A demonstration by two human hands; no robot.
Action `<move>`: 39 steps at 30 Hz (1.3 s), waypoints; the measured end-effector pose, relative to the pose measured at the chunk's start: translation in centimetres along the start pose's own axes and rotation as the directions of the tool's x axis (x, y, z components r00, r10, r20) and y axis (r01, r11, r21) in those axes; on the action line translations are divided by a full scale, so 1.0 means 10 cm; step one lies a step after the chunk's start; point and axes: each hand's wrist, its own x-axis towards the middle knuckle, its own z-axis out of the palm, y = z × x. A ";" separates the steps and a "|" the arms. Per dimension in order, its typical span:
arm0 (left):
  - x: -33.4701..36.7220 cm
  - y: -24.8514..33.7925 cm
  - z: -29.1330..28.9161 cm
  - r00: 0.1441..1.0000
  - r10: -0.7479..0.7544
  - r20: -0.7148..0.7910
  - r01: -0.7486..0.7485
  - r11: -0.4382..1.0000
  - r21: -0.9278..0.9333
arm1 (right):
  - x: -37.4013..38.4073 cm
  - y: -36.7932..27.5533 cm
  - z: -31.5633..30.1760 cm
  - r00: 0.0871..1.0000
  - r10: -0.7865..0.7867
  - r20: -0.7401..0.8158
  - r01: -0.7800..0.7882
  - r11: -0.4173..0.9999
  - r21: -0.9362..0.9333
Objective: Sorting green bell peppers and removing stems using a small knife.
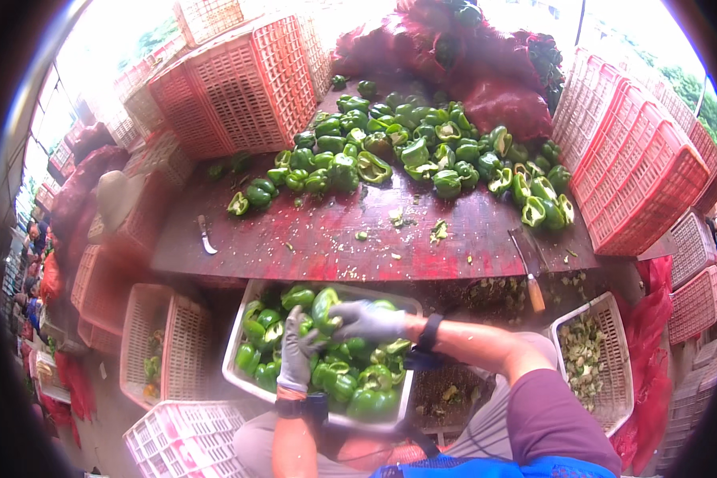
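With your right hand's fingers clamped on a green pepper, press lightly — low over the white crate; whether your left hand grips, I can't tell.

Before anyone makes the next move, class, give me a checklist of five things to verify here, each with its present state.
1. Left hand and right hand gloved: ok.
2. Green pepper held at its side by the right hand: ok.
3. Pepper's inside cleaned out: cannot tell, too blurred.
4. Curved knife lying on the table, away from both hands: ok.
5. Wooden-handled knife fully on the table: not ok, its handle juts past the front edge.
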 end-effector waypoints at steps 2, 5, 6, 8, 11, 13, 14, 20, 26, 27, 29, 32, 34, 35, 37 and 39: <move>-0.38 0.20 0.14 0.963 -0.162 0.213 0.235 0.894 -0.381 | 0.04 -0.03 0.43 0.998 0.001 0.062 -0.001 1.000 -0.005; -0.68 0.18 0.12 0.968 -0.179 0.176 0.239 0.877 -0.418 | 0.09 0.08 0.86 0.989 -0.131 0.063 0.142 0.967 -0.211; -0.74 0.11 0.09 0.973 -0.179 0.147 0.224 0.887 -0.403 | 0.10 0.12 0.99 0.988 -0.139 0.074 0.153 0.955 -0.255; -0.81 0.08 0.28 0.989 -0.127 0.070 0.145 0.872 -0.468 | -0.03 0.18 1.10 0.989 -0.145 -0.027 0.117 0.880 -0.461; -0.96 0.16 0.49 0.998 -0.008 -0.061 -0.011 0.955 -0.297 | -0.27 -0.21 1.05 0.998 -0.057 0.034 0.063 0.646 -0.761; -0.94 0.11 0.49 0.991 0.094 -0.097 -0.102 0.991 -0.085 | -0.61 -0.22 0.72 0.995 -0.067 0.078 0.103 0.604 -0.790; -0.92 0.07 0.54 0.984 0.141 -0.107 -0.140 0.990 0.022 | -0.85 -0.18 0.45 0.991 -0.112 0.069 0.123 0.606 -0.786; -0.87 -0.21 0.51 0.907 0.344 0.241 -0.277 0.058 0.959 | -2.75 -0.33 -1.16 0.682 0.181 -0.708 -0.723 0.308 -0.618; -0.90 -0.76 0.51 0.930 0.142 0.339 -0.323 -0.124 0.938 | -4.41 0.22 -1.98 0.132 0.433 -0.892 -0.977 -0.092 -0.190; -0.89 -0.78 0.51 0.925 0.159 0.344 -0.324 -0.144 0.935 | -4.40 0.26 -2.10 0.128 0.396 -0.909 -0.990 -0.001 -0.140; -0.88 -0.78 0.46 0.923 0.166 0.347 -0.322 -0.157 0.934 | -4.22 0.40 -2.40 0.140 0.304 -0.942 -0.978 0.191 -0.084; -0.88 -0.77 0.45 0.916 0.174 0.363 -0.335 -0.167 0.927 | -3.80 0.91 -3.10 0.117 0.237 -0.965 -0.929 0.370 -0.021; -0.85 -0.84 0.49 0.901 0.187 0.392 -0.365 -0.162 0.917 | -3.68 1.21 -3.41 0.001 0.307 -0.952 -0.946 0.308 0.098; -0.81 -0.91 0.60 0.887 0.188 0.422 -0.396 -0.161 0.904 | -3.75 1.28 -3.52 -0.083 0.345 -0.935 -0.956 0.238 0.172; -0.82 -0.89 0.51 0.898 0.183 0.399 -0.370 -0.175 0.913 | -3.28 1.34 -3.41 -0.178 0.284 -0.942 -0.966 0.132 0.222; -0.83 -0.85 0.41 0.906 0.194 0.377 -0.346 -0.175 0.922 | -2.80 1.30 -3.22 -0.146 0.195 -0.970 -0.983 0.079 0.164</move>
